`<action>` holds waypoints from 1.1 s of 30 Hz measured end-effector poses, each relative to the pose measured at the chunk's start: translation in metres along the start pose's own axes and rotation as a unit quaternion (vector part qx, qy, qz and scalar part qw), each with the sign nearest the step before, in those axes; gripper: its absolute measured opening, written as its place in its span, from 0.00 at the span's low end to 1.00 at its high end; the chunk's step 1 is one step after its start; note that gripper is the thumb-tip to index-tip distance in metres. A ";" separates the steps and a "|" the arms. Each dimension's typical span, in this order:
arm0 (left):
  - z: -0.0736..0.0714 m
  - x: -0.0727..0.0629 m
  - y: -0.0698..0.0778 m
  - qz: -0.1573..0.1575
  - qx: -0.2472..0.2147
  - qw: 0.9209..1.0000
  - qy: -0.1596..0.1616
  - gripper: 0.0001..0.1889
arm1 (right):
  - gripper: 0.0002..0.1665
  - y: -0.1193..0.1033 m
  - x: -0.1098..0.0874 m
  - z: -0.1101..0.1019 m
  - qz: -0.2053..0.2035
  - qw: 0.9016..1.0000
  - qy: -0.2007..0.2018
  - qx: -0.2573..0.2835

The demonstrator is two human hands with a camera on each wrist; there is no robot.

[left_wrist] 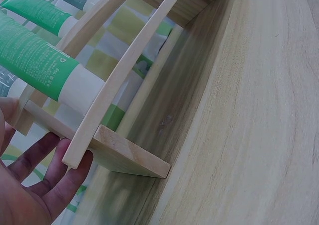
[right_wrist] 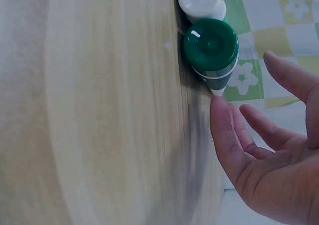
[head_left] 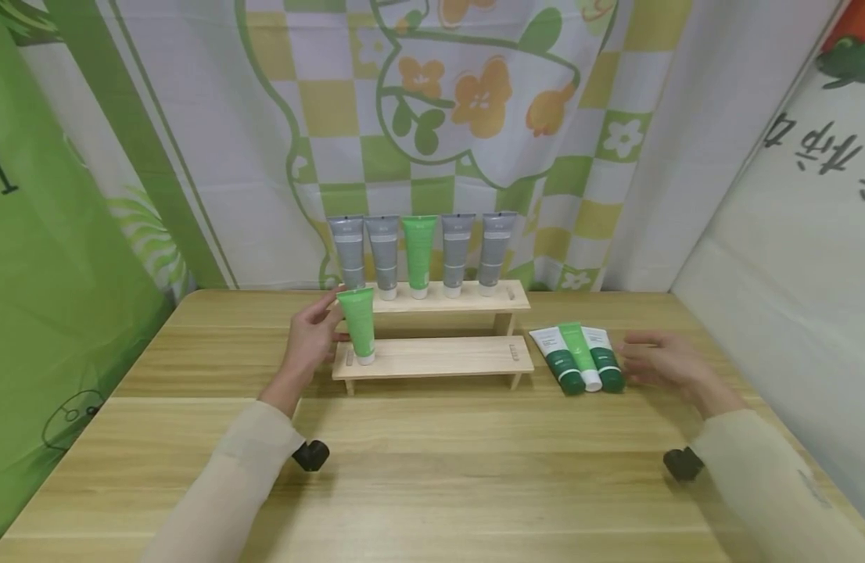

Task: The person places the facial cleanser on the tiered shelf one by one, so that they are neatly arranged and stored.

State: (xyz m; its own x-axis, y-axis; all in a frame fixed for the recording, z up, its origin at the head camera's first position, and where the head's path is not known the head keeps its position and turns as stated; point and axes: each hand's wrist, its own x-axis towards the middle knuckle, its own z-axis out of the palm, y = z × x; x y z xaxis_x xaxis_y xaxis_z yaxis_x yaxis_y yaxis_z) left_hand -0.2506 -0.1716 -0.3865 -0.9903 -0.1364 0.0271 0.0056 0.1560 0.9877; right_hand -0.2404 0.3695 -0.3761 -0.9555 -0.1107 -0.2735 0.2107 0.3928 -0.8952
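My left hand [head_left: 310, 338] is at the left end of a two-tier wooden stand [head_left: 439, 360], its fingertips touching the end of the lower shelf in the left wrist view. A green tube [head_left: 360, 324] stands cap down on that shelf, right beside this hand. My right hand [head_left: 668, 363], fingers loosely extended, is beside two white and dark green tubes [head_left: 608, 361] with a green tube [head_left: 579, 353] between them, lying on the table. In the right wrist view, its fingertips are close to the nearest dark green cap [right_wrist: 211, 44]; whether they touch that tube I cannot tell.
On the upper shelf, several grey tubes [head_left: 457, 250] and one green tube [head_left: 419, 254] stand in a row, caps down. A patterned curtain [head_left: 432, 156] hangs behind the wooden table [head_left: 439, 469], with a green cloth [head_left: 45, 274] on the left and a white one [head_left: 791, 258] on the right.
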 end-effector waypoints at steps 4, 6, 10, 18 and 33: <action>0.000 0.000 -0.001 0.001 0.004 1.000 0.001 0.24 | 0.45 -0.003 0.004 0.001 0.018 1.000 -0.015 0.000; 0.000 0.000 -0.001 0.000 0.004 1.000 0.002 0.25 | 0.45 -0.003 0.006 0.002 0.022 1.000 -0.023 0.001; 0.001 0.000 -0.001 -0.003 0.002 1.000 0.001 0.25 | 0.46 -0.004 0.008 0.002 0.033 0.999 -0.034 -0.010; 0.001 -0.002 0.002 -0.001 0.001 1.000 -0.011 0.25 | 0.45 -0.004 0.012 0.001 0.056 0.997 -0.044 -0.033; -0.001 -0.001 0.002 0.006 0.005 1.000 -0.005 0.24 | 0.43 -0.015 0.017 0.012 0.071 0.992 -0.045 -0.091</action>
State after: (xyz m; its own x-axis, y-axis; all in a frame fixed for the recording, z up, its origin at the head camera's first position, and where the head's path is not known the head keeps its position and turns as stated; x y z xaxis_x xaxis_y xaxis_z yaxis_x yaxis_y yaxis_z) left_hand -0.2490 -0.1723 -0.3843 -0.9916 -0.1238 0.0378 0.0167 0.1668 0.9859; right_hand -0.2570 0.3510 -0.3717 -0.8947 -0.1194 -0.4305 0.2940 0.5681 -0.7687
